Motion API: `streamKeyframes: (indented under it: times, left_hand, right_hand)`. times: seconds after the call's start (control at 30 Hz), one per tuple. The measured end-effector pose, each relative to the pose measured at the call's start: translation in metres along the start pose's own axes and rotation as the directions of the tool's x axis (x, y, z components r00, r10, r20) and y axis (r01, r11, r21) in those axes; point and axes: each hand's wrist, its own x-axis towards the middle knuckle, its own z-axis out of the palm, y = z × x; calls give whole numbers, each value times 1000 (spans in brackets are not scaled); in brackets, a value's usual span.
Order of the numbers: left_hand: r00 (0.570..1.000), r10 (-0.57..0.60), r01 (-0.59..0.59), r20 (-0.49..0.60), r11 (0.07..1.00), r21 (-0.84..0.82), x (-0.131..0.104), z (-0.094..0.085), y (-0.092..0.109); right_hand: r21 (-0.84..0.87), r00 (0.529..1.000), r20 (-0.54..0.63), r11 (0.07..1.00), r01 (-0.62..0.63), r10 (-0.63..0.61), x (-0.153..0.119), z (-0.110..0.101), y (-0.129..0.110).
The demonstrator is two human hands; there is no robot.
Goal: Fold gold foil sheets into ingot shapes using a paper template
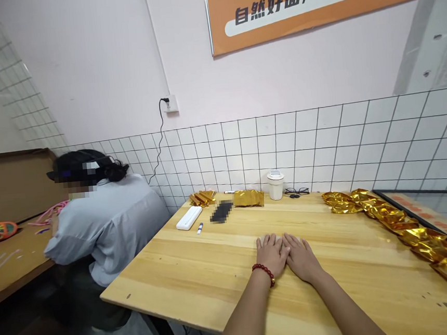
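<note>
My left hand (271, 255), with a red bead bracelet (264, 271) at its wrist, lies palm down on the wooden table (186, 275). Beside it my right hand (301, 257) also rests flat, its thumb side touching the left. Both have their fingers stretched forward and hold nothing. Ahead of them, toward the wall, lie a folded gold foil piece (248, 198), a blurred black object (221, 212), a white box-shaped device (189, 218) and a small blue and white tube (199, 228).
A white lidded cup (276, 186) and glasses (297, 191) stand by the tiled wall. Crumpled gold foil (396, 223) runs along the right edge beside a black-framed board (439, 216). At left, a person (111, 224) leans over another table (6, 275).
</note>
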Motion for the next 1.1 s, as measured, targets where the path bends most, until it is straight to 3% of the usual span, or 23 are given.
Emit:
streamKeyframes:
  times: [0.23, 0.43, 0.63, 0.77, 1.1]
  left_hand:
    - [1000, -2, 2, 13, 1000, 0, -1, -3, 1]
    - [996, -23, 17, 86, 998, 66, 0, -1, 2]
    - [993, -114, 110, 24, 986, 126, 1, 1, 7]
    - [986, -156, 145, 62, 977, 155, 2, 0, 8]
    - [984, -159, 148, 77, 980, 136, 4, -3, 9]
  right_hand:
    - [-28, 998, 51, 999, -37, 38, -1, -1, -4]
    - [-66, 988, 80, 990, -124, 129, 0, 0, -6]
    - [-17, 992, 48, 993, -116, 116, -1, 1, -4]
    - [4, 992, 67, 994, -110, 109, -1, -2, -3]
    - [6, 988, 101, 993, -119, 118, 3, -5, 1]
